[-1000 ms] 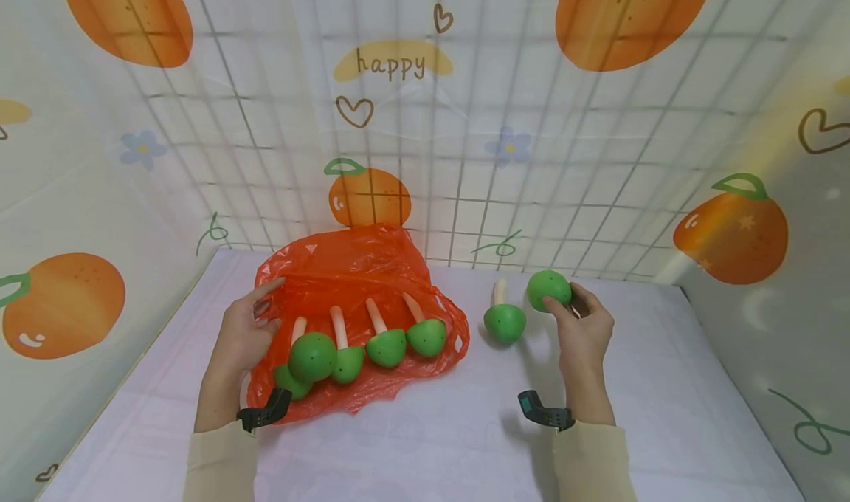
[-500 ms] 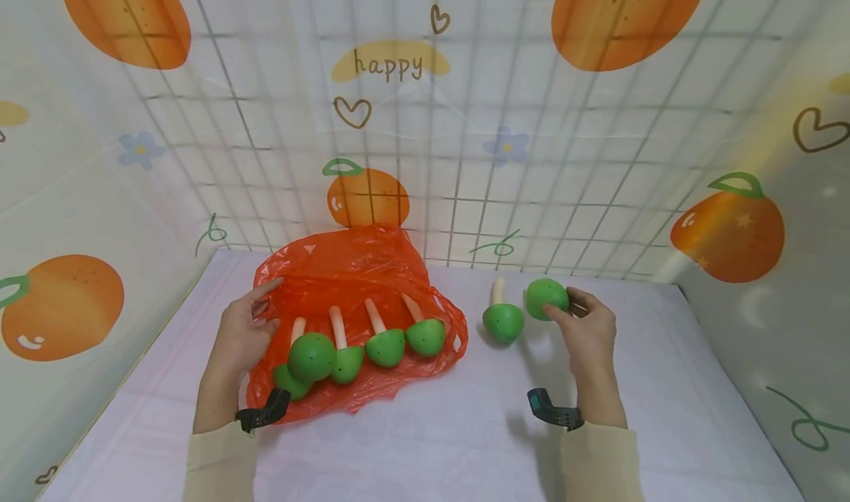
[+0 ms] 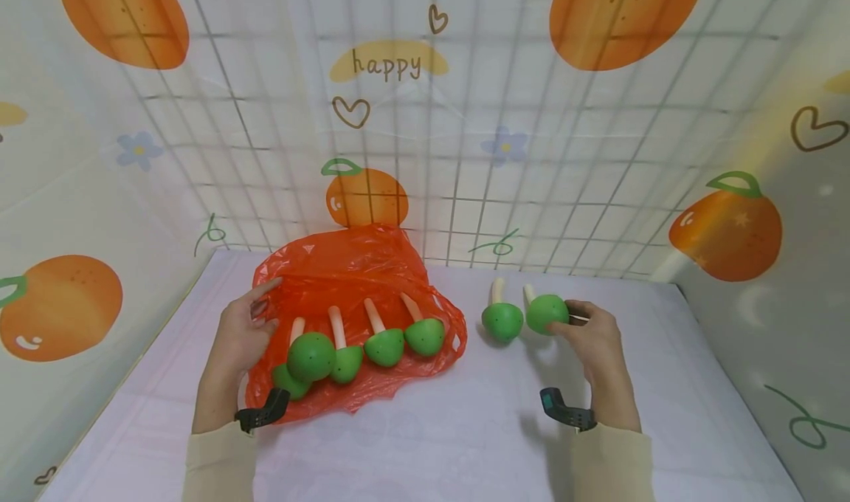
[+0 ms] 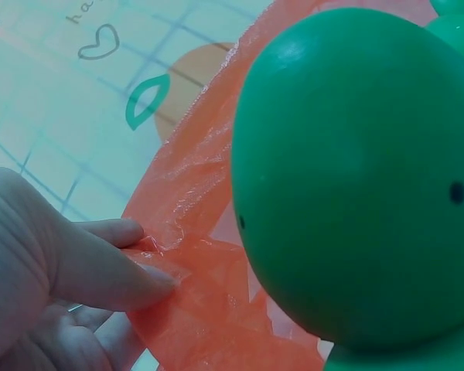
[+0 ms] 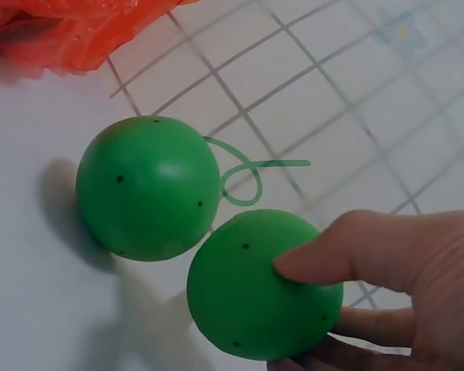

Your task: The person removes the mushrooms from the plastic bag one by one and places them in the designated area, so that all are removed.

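A red plastic bag (image 3: 345,266) is spread on the table's left half, several toy mushrooms with green dotted caps and pale stems on it. My left hand (image 3: 249,332) pinches the bag's left edge between thumb and finger; in the left wrist view a large green cap (image 4: 356,178) fills the right side. On the right, my right hand (image 3: 594,339) holds a green toy mushroom (image 3: 546,314) by its cap, thumb on the near side, stem pointing away. Close to its left lies another toy mushroom (image 3: 502,322), stem also toward the back.
Behind the table (image 3: 432,443) stands a wire grid (image 3: 598,155) under a pale sheet printed with oranges. Similar printed sheets enclose the left and right sides. A dark camera strap (image 3: 567,413) sits on each wrist.
My right hand has lowered the mushroom toward the table beside the other loose one and tilted it, so its stem now shows. The left hand stays at the bag.
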